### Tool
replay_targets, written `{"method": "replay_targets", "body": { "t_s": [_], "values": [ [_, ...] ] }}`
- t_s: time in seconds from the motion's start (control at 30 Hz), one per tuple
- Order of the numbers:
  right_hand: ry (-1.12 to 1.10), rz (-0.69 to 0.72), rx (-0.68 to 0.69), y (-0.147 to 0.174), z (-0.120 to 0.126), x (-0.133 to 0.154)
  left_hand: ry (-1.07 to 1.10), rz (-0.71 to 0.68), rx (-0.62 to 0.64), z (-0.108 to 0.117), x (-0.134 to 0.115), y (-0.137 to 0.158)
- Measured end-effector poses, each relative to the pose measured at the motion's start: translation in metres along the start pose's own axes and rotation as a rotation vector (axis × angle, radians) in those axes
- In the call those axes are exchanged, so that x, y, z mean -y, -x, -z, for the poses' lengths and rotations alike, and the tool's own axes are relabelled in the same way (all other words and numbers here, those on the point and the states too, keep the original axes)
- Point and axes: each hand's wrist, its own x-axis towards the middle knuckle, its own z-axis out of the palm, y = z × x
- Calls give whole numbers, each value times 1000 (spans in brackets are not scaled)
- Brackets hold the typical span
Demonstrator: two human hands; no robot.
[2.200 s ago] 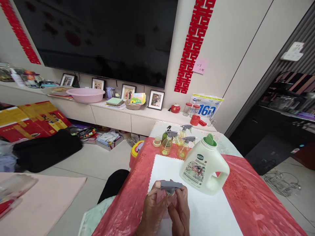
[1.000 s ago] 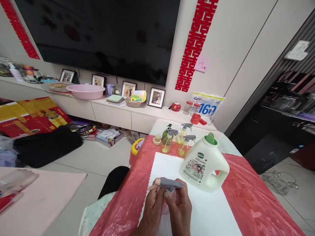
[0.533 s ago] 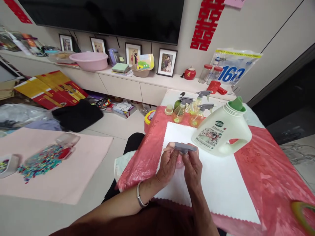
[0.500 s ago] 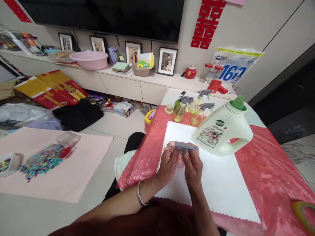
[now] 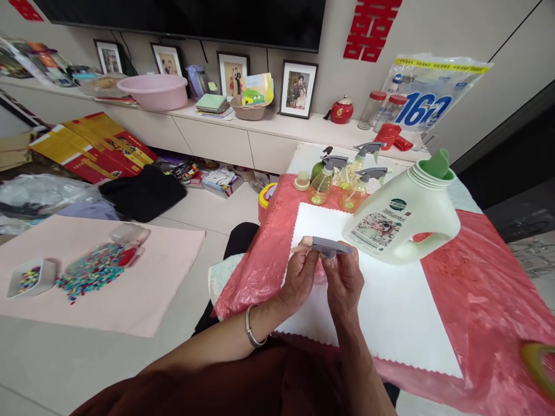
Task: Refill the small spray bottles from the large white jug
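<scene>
Both hands meet over the white cloth, closed on the grey trigger head (image 5: 332,246) of a spray bottle. My left hand (image 5: 300,277) grips the head's left end, with the index finger along it. Around its right side and neck, my right hand (image 5: 346,283) has its thumb pressed near the collar. Below the head, a pinkish see-through bottle body (image 5: 319,274) shows in part; the hands hide most of it. Beyond them stands a large pale-green detergent jug (image 5: 401,216), its neck uncapped with a green spout inside.
Several yellowish spray bottles (image 5: 321,189) with grey heads stand at the table's back, beside a small pale cap (image 5: 302,181). A white cloth (image 5: 403,323) lies over red plastic sheeting (image 5: 494,306). A tape roll (image 5: 537,364) sits at right. Coloured beads (image 5: 93,271) cover a pink mat at left.
The head view has shifted slightly, so the surroundings sit a little differently in frame. Both hands keep hold of the spray bottle's head, with hardly any change in grip.
</scene>
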Motion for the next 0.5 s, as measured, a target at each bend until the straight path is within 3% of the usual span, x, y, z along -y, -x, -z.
{"method": "replay_targets", "body": {
  "t_s": [0.27,0.5],
  "values": [
    [-40,-63,47,5,2,-6,-117,121,174,35,7,-1],
    [-172,-137,16,-1,9,-5,-190,103,331,48,3,-2]
  ]
}}
